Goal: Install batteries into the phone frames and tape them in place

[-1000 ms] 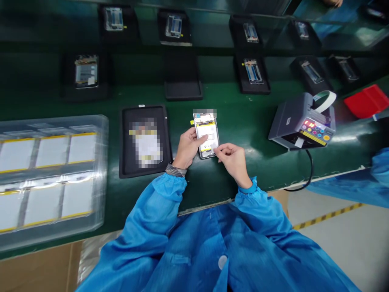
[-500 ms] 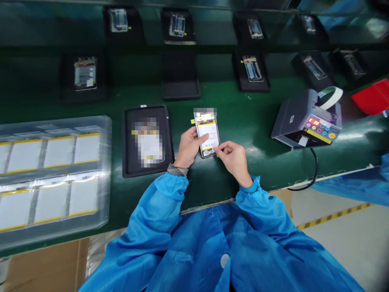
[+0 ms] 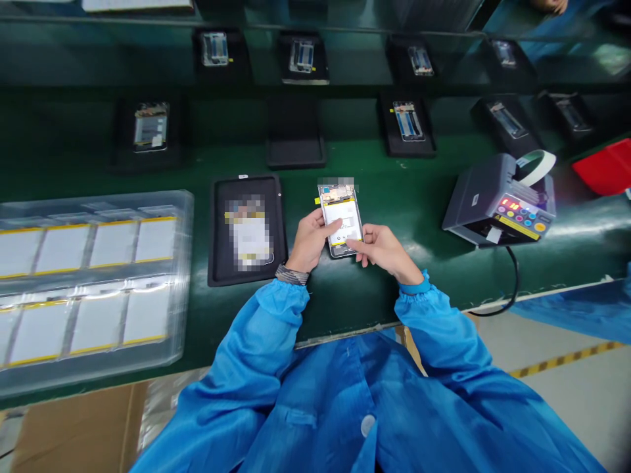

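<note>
An opened phone (image 3: 339,209) with its circuit board showing is held over the green bench, tilted slightly. A white battery (image 3: 348,213) with yellow end strips lies in its frame. My left hand (image 3: 310,242) grips the phone's left edge, thumb resting on the battery. My right hand (image 3: 384,249) holds the lower right edge, its thumb across the battery's lower end and the fingers curled at the side. A yellow tab (image 3: 317,201) sticks out at the phone's upper left. Left of my hands, a black tray (image 3: 215,256) holds another opened phone, partly blurred.
At the left lies a clear plastic tray (image 3: 185,282) of several white batteries. A tape dispenser (image 3: 473,203) with a lit panel stands at the right, beside a red bin (image 3: 604,167). Black trays with opened phones line the back. Another person's hand (image 3: 549,5) shows at top right.
My right thumb has moved from the phone's lower right edge onto the battery's lower end, and the right hand now grips the side. The whole view has shifted slightly.
</note>
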A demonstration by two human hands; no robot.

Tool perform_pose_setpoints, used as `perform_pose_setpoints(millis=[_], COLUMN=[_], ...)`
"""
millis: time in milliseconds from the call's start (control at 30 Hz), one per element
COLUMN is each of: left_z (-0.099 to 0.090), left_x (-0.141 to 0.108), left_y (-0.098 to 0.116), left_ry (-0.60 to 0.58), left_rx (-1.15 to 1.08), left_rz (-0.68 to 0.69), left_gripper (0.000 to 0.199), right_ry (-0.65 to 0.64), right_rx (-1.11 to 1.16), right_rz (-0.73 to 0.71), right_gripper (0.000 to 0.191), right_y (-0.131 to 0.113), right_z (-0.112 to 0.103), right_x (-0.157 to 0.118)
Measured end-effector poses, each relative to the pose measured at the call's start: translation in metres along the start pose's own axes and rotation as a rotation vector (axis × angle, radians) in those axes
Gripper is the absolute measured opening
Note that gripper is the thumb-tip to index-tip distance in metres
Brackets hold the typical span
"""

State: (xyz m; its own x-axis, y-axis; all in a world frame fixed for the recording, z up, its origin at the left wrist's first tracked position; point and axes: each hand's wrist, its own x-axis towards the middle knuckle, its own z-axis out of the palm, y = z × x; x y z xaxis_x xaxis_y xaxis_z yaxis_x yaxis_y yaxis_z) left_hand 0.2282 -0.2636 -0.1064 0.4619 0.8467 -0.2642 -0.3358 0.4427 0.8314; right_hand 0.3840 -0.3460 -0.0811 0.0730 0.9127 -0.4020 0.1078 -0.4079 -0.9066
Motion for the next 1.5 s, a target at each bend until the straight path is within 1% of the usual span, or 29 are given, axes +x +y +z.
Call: perform_pose_setpoints(millis=[167, 333, 467, 600, 667, 733, 800, 833, 867, 933, 1000, 1067, 1167, 1267, 1400, 1500], left_z=[0.001, 0.001, 0.002, 0.002, -0.001, -0.007, -0.013, -0.016, -0.018, -0.021, -0.021, -0.02, -0.019, -0.019, -0.019, -0.021], left_x=[-0.001, -0.001, -0.003, -0.004, -0.005, -0.005, -0.005, -0.005, -0.004, -0.003, -0.002, -0.001, 0.001, 0.002, 0.001, 0.001], left_y=[0.002, 0.003, 0.004, 0.016, 0.026, 0.036, 0.044, 0.046, 0.048, 0.048, 0.046, 0.042, 0.038, 0.035, 0.034, 0.034], left_ry=[-0.014, 0.031, 0.058, 0.112, 0.182, 0.283, 0.377, 0.409, 0.43, 0.444, 0.442, 0.434, 0.431, 0.44, 0.437, 0.438], left_rx=[-0.005, -0.033, -0.067, -0.161, -0.204, -0.234, -0.25, -0.254, -0.252, -0.236, -0.211, -0.183, -0.154, -0.136, -0.092, -0.035], left_rz=[0.008, 0.03, 0.059, 0.14, 0.192, 0.234, 0.266, 0.276, 0.282, 0.287, 0.283, 0.276, 0.283, 0.293, 0.293, 0.296], left_gripper=[0.057, 0.056, 0.054, 0.049, 0.043, 0.036, 0.032, 0.031, 0.03, 0.029, 0.028, 0.024, 0.016, 0.012, 0.014, 0.015], right_ry=[-0.018, -0.041, -0.097, -0.122, -0.119, -0.073, -0.011, 0.014, 0.024, 0.034, 0.044, 0.05, 0.04, 0.026, 0.037, 0.076], right_rx=[0.001, -0.017, -0.02, -0.021, 0.012, 0.06, 0.088, 0.083, 0.072, 0.046, 0.013, -0.032, -0.12, -0.223, -0.348, -0.421], right_rz=[-0.007, -0.061, -0.087, -0.133, -0.186, -0.218, -0.179, -0.126, -0.093, -0.052, -0.011, 0.037, 0.101, 0.157, 0.197, 0.187], right_gripper=[0.061, 0.06, 0.059, 0.054, 0.052, 0.047, 0.037, 0.03, 0.024, 0.019, 0.019, 0.024, 0.032, 0.036, 0.038, 0.038], right_y=[0.003, 0.001, -0.011, -0.033, -0.048, -0.068, -0.091, -0.103, -0.115, -0.135, -0.15, -0.159, -0.163, -0.164, -0.167, -0.171], right_z=[-0.004, -0.003, -0.001, 0.002, 0.006, 0.013, 0.023, 0.029, 0.035, 0.046, 0.056, 0.064, 0.072, 0.079, 0.087, 0.092], right_x=[0.01, 0.014, 0.014, 0.025, 0.042, 0.071, 0.108, 0.128, 0.148, 0.185, 0.214, 0.234, 0.252, 0.261, 0.264, 0.26])
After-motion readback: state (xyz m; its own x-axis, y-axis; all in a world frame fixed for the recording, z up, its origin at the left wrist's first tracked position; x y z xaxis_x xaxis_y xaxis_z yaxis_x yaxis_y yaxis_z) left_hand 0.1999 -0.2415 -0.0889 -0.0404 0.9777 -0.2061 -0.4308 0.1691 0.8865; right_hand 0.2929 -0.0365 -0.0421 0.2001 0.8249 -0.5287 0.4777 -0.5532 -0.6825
